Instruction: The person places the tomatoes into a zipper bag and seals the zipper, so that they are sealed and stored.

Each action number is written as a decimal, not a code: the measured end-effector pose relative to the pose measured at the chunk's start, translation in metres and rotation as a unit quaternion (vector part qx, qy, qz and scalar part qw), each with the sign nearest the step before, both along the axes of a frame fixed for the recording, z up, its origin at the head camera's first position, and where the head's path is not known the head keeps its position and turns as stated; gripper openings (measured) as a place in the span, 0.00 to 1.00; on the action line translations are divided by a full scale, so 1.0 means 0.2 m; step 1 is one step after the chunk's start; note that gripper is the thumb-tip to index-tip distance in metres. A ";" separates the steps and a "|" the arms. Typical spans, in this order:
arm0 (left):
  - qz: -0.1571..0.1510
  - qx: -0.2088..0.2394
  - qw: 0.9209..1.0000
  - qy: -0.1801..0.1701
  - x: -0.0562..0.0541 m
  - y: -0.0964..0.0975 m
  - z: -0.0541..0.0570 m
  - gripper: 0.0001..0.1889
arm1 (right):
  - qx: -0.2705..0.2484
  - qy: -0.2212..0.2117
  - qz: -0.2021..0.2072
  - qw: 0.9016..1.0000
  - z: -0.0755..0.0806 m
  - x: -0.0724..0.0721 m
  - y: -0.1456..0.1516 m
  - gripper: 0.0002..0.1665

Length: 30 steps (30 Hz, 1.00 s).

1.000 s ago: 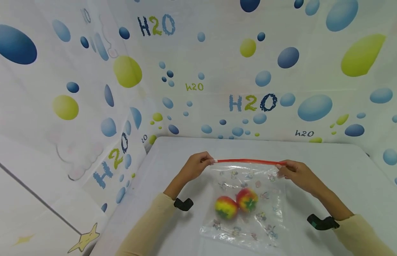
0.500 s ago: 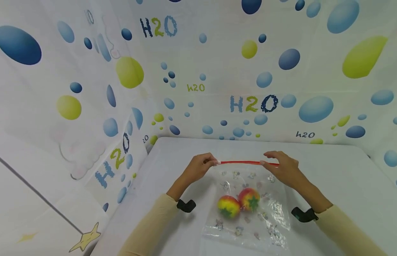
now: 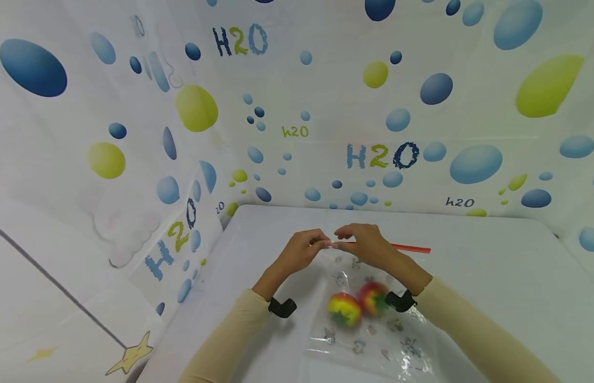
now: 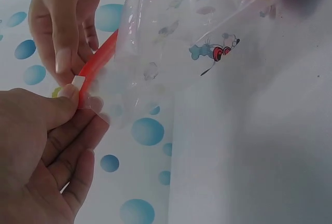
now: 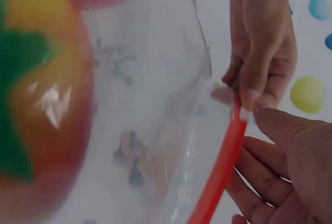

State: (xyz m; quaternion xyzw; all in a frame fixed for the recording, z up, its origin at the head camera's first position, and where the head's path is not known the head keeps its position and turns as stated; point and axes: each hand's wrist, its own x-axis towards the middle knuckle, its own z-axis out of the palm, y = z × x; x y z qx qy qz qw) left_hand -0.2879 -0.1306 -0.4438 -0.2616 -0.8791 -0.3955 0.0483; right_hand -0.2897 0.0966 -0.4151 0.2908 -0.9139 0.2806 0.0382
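A clear plastic zip bag [image 3: 369, 354] with small cartoon prints lies on the white table. Inside it sit two round red-and-yellow fruits with green leaves, a left one [image 3: 345, 311] and a right one [image 3: 372, 297], partly behind the right wrist. Along the far edge runs a red zip strip [image 3: 412, 248]. My left hand [image 3: 297, 252] pinches the strip's left end, thumb at a small white end piece [image 4: 78, 82]. Close against it is my right hand [image 3: 371, 246], its thumb tip at the white piece and its other fingers spread apart from the strip.
The white table [image 3: 498, 298] stretches around the bag. Behind and to the left hangs a white curtain [image 3: 326, 80] with blue and green dots and H2O lettering. Black wrist cameras, left [image 3: 282, 307] and right [image 3: 401, 301], sit at both cuffs.
My right hand has let go of the strip's right end and slid leftward along it until close to my left hand. My left hand keeps its pinch; the bag stays nearly in place.
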 end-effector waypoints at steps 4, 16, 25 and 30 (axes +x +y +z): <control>-0.004 -0.002 1.000 -0.004 0.01 0.00 0.00 0.07 | -0.002 0.018 0.010 1.000 -0.01 0.01 -0.07 0.19; 0.001 -0.016 1.000 -0.001 0.02 -0.01 0.03 0.08 | -0.073 0.008 0.042 0.996 -0.03 0.00 -0.09 0.12; 0.010 -0.032 0.999 0.003 0.03 0.00 0.04 0.08 | -0.080 -0.008 0.028 0.996 -0.03 0.00 -0.08 0.09; 0.003 -0.041 0.999 0.023 0.04 0.00 0.04 0.07 | -0.083 -0.030 0.027 0.996 -0.02 0.01 -0.06 0.08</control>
